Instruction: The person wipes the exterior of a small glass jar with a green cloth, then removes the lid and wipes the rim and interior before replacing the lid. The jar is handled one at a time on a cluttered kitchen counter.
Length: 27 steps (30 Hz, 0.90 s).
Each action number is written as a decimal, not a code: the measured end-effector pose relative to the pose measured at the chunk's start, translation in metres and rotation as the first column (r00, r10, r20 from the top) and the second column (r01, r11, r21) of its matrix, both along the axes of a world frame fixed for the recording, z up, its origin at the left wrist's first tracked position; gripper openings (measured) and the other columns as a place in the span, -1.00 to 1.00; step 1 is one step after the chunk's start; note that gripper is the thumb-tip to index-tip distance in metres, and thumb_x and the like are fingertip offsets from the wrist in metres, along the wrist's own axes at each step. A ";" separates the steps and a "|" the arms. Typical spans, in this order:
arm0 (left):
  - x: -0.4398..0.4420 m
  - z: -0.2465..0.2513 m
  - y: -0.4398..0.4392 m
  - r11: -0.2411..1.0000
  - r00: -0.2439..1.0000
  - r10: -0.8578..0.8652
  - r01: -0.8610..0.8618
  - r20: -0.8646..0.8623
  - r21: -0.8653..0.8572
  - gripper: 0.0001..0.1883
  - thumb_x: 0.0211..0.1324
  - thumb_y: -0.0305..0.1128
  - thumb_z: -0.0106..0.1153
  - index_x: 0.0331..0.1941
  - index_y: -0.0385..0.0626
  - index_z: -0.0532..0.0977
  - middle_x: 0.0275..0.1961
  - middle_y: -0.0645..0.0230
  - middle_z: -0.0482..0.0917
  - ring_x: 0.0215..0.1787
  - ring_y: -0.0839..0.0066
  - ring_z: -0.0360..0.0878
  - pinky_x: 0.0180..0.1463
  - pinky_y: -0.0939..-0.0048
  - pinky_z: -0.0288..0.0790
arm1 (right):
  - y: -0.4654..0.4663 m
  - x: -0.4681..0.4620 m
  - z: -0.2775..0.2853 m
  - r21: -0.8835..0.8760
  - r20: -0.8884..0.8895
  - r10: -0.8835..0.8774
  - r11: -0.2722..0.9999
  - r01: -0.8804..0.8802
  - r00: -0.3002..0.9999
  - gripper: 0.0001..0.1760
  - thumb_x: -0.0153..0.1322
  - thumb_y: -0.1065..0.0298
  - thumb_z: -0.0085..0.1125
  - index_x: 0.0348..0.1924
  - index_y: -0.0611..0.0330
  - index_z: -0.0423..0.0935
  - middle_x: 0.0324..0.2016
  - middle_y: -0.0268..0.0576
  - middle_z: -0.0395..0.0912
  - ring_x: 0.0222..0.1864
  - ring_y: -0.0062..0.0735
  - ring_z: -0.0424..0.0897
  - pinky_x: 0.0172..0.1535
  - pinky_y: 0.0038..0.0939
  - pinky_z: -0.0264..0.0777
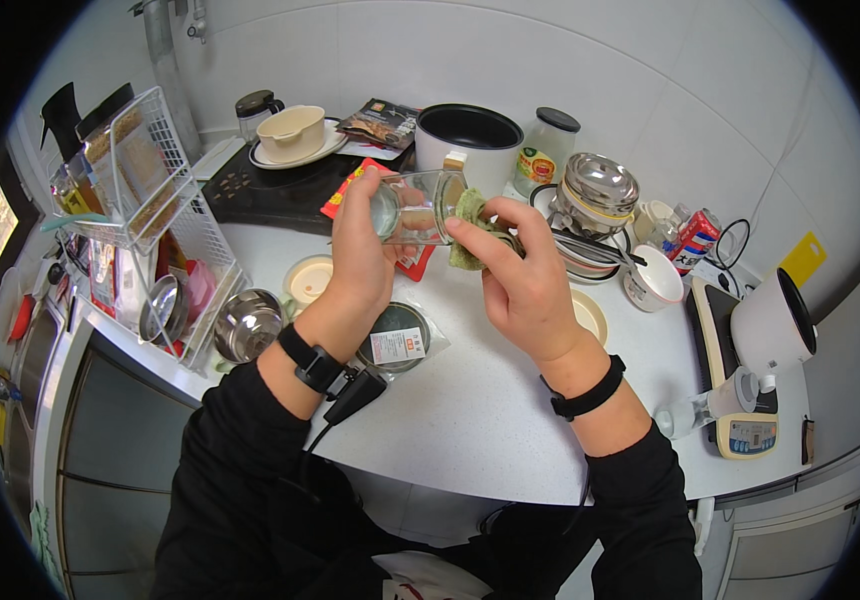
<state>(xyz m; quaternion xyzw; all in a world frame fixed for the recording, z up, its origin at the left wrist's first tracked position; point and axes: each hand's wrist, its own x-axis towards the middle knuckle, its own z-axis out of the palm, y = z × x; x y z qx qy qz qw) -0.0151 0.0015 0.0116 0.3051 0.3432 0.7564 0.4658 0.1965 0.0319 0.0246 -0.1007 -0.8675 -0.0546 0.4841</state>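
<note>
My left hand (364, 251) is wrapped around a clear glass vessel (421, 202), held on its side above the counter. At its right end my right hand (527, 281) grips a crumpled green cloth (467, 253), with the forefinger reaching to the glass edge. Whether the cloth goes inside the rim cannot be told. Below the hands lies a dark round lid (381, 324) in clear plastic, bearing a printed label. A cream lid (308, 277) and a stainless steel pot (248, 324) are left of my left wrist. Red packets (359, 184) show partly behind the glass.
Behind stand a black cooktop (269, 196), a cream bowl (292, 135), a white pot (467, 146) and a lidded glass jar (546, 154). Stacked metal bowls (601, 187) and a white bowl (653, 281) are at right, near a scale (749, 437). A wire rack (201, 247) stands left.
</note>
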 end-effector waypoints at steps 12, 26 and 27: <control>0.002 0.001 -0.002 1.000 1.000 -0.014 0.014 0.000 -0.002 -0.50 0.60 0.17 0.00 0.21 0.00 0.53 0.00 0.25 0.76 -0.15 0.40 0.82 -0.31 0.44 0.46 | 0.002 0.000 -0.001 -0.003 -0.020 0.038 0.999 -0.038 0.999 -0.23 0.22 0.89 0.16 0.25 0.10 0.71 0.18 0.08 0.51 0.06 0.02 0.66 0.03 -0.19 0.63; 0.005 0.002 -0.005 0.995 0.991 -0.095 0.097 0.093 -0.013 -0.50 0.60 0.24 -0.02 0.13 0.08 0.61 -0.01 0.36 0.81 -0.13 0.51 0.74 -0.31 0.44 0.42 | 0.000 0.001 0.001 0.040 -0.010 0.040 0.998 -0.039 0.999 -0.27 0.19 0.86 0.21 0.18 0.08 0.74 0.16 0.05 0.54 0.02 0.00 0.62 0.04 -0.18 0.61; 0.005 0.001 -0.005 0.995 0.991 -0.102 0.103 0.084 -0.005 -0.50 0.60 0.24 -0.02 0.13 0.08 0.61 -0.01 0.36 0.81 -0.14 0.51 0.74 -0.32 0.44 0.42 | 0.000 0.001 0.002 0.041 -0.012 0.038 0.998 -0.037 0.999 -0.26 0.19 0.86 0.21 0.18 0.08 0.74 0.16 0.05 0.54 0.02 0.00 0.62 0.03 -0.18 0.60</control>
